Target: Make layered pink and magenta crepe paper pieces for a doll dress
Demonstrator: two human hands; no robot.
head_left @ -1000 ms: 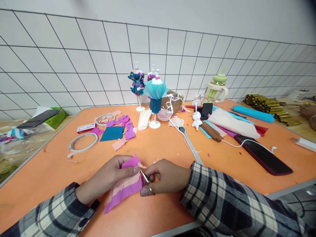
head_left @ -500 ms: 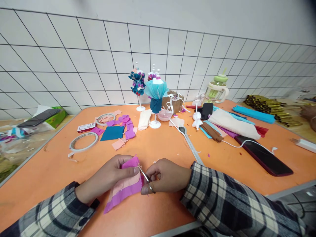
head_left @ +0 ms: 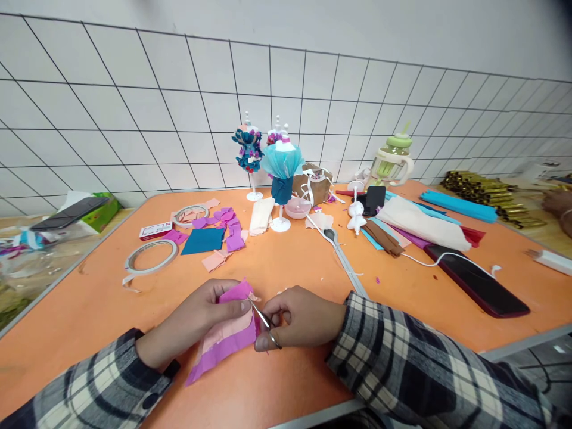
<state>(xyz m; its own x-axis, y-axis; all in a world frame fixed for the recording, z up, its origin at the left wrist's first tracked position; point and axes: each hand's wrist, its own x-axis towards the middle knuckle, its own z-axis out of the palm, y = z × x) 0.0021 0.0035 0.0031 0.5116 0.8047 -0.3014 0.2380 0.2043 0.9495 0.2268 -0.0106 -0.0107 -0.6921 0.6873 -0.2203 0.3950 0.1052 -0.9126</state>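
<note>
My left hand (head_left: pixel 210 319) pinches a strip of purple crepe paper (head_left: pixel 223 353) with a pale peach strip (head_left: pixel 230 329) lying along it. The purple strip slants down to the left below my fingers. My right hand (head_left: pixel 299 319) is closed round the handles of small metal scissors (head_left: pixel 263 317), one finger loop showing. The scissor blades touch the peach paper beside my left thumb, where a small peach scrap (head_left: pixel 255 297) sticks out at the edge. Both hands are above the front of the orange table (head_left: pixel 308 381).
Behind my hands stand small mannequins, one in a turquoise paper dress (head_left: pixel 283 162). Tape rolls (head_left: pixel 134 262), a blue paper square (head_left: pixel 203 241) and purple scraps (head_left: pixel 235 241) lie left. To the right are a phone (head_left: pixel 478 286), folded crepe paper (head_left: pixel 424 223) and a green-lidded bottle (head_left: pixel 391 162).
The peach scrap at the blade tips now stands out further from the paper's edge. My hands have barely moved.
</note>
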